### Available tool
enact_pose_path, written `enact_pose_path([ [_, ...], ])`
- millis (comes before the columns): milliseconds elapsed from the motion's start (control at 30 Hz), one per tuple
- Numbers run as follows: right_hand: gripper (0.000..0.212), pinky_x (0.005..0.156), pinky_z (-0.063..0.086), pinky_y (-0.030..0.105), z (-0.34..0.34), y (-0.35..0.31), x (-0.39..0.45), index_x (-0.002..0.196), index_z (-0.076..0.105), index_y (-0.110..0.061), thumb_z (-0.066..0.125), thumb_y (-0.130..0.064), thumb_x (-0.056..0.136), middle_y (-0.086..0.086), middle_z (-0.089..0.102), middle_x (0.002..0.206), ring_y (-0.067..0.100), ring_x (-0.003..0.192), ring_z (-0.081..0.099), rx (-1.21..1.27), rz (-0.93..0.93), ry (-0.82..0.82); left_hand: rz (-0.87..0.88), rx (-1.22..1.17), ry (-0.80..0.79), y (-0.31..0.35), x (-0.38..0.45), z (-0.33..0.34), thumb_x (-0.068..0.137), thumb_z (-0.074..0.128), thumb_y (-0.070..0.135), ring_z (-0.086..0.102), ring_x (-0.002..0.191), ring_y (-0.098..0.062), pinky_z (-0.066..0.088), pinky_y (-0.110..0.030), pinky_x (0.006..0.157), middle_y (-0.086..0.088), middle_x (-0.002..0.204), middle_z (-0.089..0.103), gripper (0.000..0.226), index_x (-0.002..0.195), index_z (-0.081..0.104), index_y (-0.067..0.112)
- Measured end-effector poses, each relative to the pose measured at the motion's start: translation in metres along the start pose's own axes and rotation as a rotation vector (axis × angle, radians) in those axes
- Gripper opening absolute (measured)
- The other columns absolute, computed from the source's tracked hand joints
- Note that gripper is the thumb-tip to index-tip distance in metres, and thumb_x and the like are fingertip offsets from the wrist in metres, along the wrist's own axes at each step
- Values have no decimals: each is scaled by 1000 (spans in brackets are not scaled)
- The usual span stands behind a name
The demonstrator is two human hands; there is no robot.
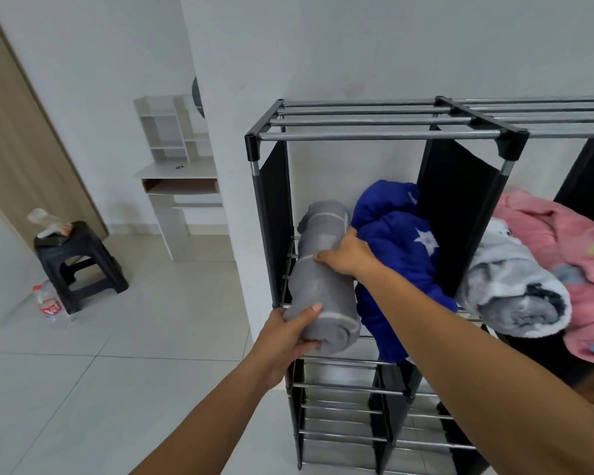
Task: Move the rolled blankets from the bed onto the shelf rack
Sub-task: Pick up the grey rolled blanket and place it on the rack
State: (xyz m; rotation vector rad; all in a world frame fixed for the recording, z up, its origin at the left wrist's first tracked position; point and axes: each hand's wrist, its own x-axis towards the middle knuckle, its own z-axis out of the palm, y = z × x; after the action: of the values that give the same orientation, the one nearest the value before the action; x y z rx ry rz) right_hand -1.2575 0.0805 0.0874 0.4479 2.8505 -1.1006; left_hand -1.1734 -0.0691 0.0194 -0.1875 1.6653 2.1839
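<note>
Two bare forearms reach in from the bottom edge, both on the grey fleece rolled blanket with thin pale stripes. Left hand cups its near spiral end, thumb on top, fingers curled under: grip clamped on the roll. Right hand presses over the roll's middle from the right side, fingers wrapped across the top: also closed on it. Roll lies lengthwise, front to back, on the middle tier of the black-frame shelf rack with chrome tube rails and black fabric side panels, left compartment, near end overhanging the front rail. Just beside it, touching on the right: one crumpled royal-blue plush blanket with white star print, loosely bundled. Next compartment over: one white-and-grey fluffy rolled blanket, spiral end facing out, and one pink fleece blanket, loose. Four blankets on the rack in total. Floor is glossy pale tile. Off left: one black plastic stool, one clear water bottle with red label beside it, one white laminate desk with hutch shelves.
</note>
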Motion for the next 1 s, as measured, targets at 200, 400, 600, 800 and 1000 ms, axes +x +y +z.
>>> enact_pose_path([
  [200,98,92,52,45,11,-1,-2,149,16,-6,57,-61,80,21,49,136,38,113,57,-64,84,-76,74,9,-48,4,-3,3,83,72,11,69,102,-20,60,-28,76,-11,115,69,37,117,56,10],
  [400,87,87,53,41,6,-4,-4,150,9,0,50,-47,90,20,49,136,37,113,57,-203,7,-20,117,15,-26,8,4,2,81,73,11,68,104,-23,59,-31,79,-11,117,65,46,122,51,9],
  [600,49,82,51,37,-1,-5,-12,126,48,-4,48,-39,92,17,58,123,32,102,60,-240,-29,7,103,13,-101,11,15,5,86,68,11,65,106,-21,59,-25,75,-7,118,61,49,128,44,12],
  [800,51,75,47,28,-14,17,-50,139,40,-12,53,-32,93,8,62,117,18,91,59,26,-140,-117,103,156,-81,-11,7,-8,87,67,29,66,107,-23,60,-31,80,-2,126,57,60,136,32,27],
  [1000,27,73,53,24,-6,92,-132,121,54,-11,54,-9,94,5,70,91,14,77,68,681,-4,38,-395,306,-194,-77,-15,-4,88,64,33,68,87,-25,55,-32,69,-7,117,60,42,123,46,19],
])
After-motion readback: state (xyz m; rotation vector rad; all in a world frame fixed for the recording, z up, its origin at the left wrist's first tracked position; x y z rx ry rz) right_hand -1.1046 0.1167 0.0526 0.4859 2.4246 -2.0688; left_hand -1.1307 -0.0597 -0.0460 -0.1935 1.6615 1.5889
